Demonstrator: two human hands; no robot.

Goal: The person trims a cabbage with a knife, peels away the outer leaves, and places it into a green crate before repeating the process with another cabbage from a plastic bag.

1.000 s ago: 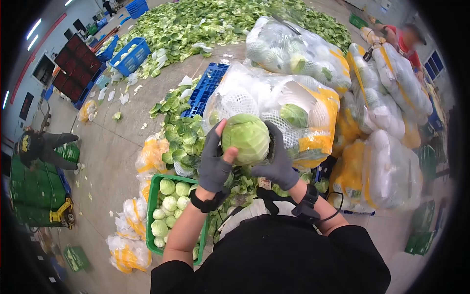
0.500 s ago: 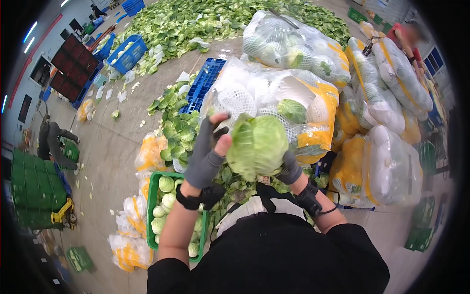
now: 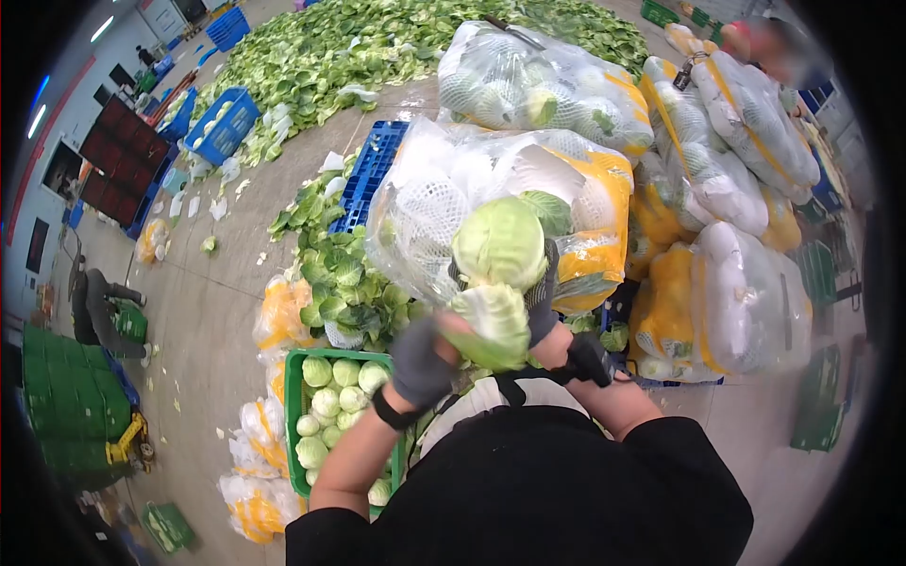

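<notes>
A pale green cabbage (image 3: 498, 241) is held up in front of my chest. My right hand (image 3: 542, 300), in a dark grey glove, is closed around its right and lower side. A loose outer leaf (image 3: 494, 326) hangs below the head, folded down towards me. My left hand (image 3: 421, 358), gloved with bare fingertips, grips the left side of this leaf; motion blurs its fingers. Below my left forearm stands a green crate (image 3: 294, 415) holding several trimmed cabbages (image 3: 325, 403).
Large clear bags of net-wrapped cabbages (image 3: 444, 193) are stacked ahead and to the right. Discarded leaves (image 3: 349, 274) cover the floor by a blue pallet (image 3: 371, 174). Yellow-and-clear bags (image 3: 262, 505) lie left of the crate. One person (image 3: 99, 302) bends at left; another (image 3: 769, 52) is at far right.
My left hand has swept down and left from beside the cabbage, bringing an outer leaf down. The right hand still supports the head. My view has shifted slightly.
</notes>
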